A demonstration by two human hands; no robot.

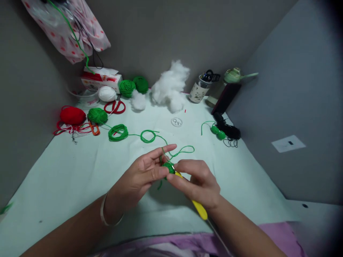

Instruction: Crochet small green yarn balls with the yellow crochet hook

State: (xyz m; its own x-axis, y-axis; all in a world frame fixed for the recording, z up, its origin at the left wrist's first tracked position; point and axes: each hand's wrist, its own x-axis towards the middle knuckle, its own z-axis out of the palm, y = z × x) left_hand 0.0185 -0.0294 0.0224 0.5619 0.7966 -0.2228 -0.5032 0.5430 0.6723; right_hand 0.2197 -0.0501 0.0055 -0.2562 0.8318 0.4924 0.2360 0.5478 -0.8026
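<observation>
My left hand [150, 169] pinches a small round piece of green crochet [168, 167] between thumb and fingers, its index finger stretched out with green yarn [164, 152] running over it. In my right hand [199, 180] is a crochet hook with a yellow handle [199, 210]; its metal tip meets the crochet piece. A short green tail hangs below the piece. From the left hand the working yarn leads back across the table in loose loops to a coil [118, 132] and a green ball [98, 115].
Red yarn [73, 115], an orange cutter [94, 127] and red-handled scissors [115, 106] lie at the left. White stuffing [171, 87] sits at the back, near a pen cup [199, 89]. Black yarn [229, 130] and small green crocheted balls [218, 132] are at the right, beside the grey partition.
</observation>
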